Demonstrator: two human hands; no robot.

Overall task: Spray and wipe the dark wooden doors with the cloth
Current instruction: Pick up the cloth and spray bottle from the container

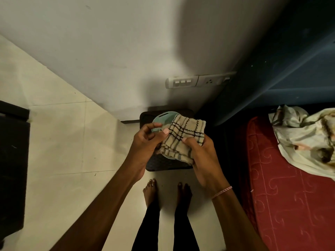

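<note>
Checked cloth is bunched btwn both hands, above a dark stool w/ a teal round thing on it. Left hand pinches its left edge; right hand grips the right side, thumb pressed on top. Cloth's long axis runs lower-left to upper-right. Dark wooden panel, prob. a door, is well off left, so left arm's nearer. No spray bottle in sight.
</note>
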